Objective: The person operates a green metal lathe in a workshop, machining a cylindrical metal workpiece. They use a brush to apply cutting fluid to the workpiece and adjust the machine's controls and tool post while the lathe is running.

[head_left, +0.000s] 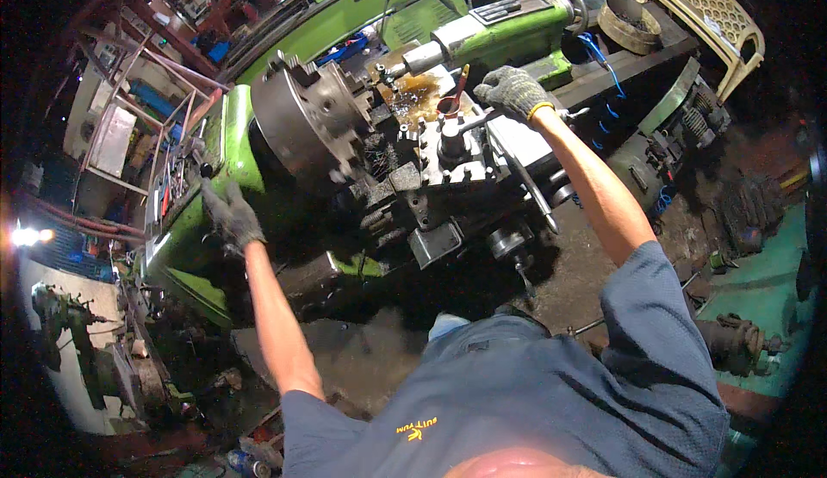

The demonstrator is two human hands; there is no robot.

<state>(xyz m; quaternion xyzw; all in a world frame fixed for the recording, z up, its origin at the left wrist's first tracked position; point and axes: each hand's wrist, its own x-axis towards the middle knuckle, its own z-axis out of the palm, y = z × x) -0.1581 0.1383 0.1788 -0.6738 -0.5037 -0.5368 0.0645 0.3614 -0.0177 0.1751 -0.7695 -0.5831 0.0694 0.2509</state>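
Two gloved hands work at a green lathe (233, 146). The left hand (229, 214) rests against the side of the headstock, fingers curled on a small dark lever (204, 170) just above the knuckles, though whether they close fully around it cannot be told. Just to the right of this hand sits the big grey chuck (306, 125). The right hand (513, 90) is clamped on a slim metal handle (482, 119) that runs from under its palm down toward the tool post (451, 144), which stands just below and left of the glove. Beyond the right hand lies the green tailstock (508, 30), and farther off a pale plastic chair (702, 9).
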